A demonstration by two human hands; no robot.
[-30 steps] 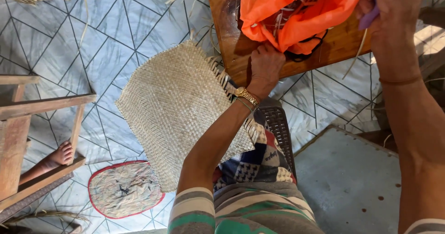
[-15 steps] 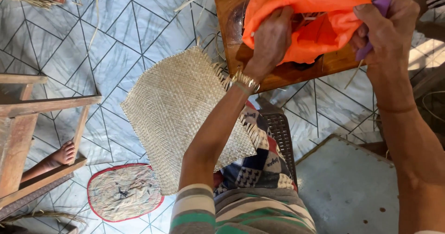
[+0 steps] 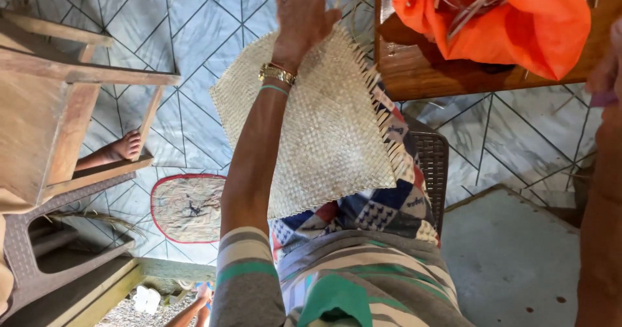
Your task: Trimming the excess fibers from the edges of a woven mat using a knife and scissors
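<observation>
A woven straw mat (image 3: 324,126) lies across my lap, with loose strips fringing its right edge. My left hand (image 3: 301,19) rests palm down on the mat's far corner. Its fingers are spread and reach past the edge over the tiled floor, and a gold bracelet sits on the wrist. My right hand (image 3: 606,74) is cut off by the right edge of the view and pinches a small purple thing (image 3: 606,98). An orange plastic bag (image 3: 512,19) with items inside sits on a wooden table (image 3: 427,74) at the top right.
A wooden stool (image 3: 71,93) stands at the left, with another person's bare foot (image 3: 123,147) on its rung. A red-edged oval mat (image 3: 188,207) lies on the floor. I sit on a brown plastic chair (image 3: 431,165). A concrete slab (image 3: 512,262) is at the lower right.
My left hand has left the orange bag and come down onto the mat's far corner. My right hand has dropped away from the bag toward the right edge. The view has tilted down.
</observation>
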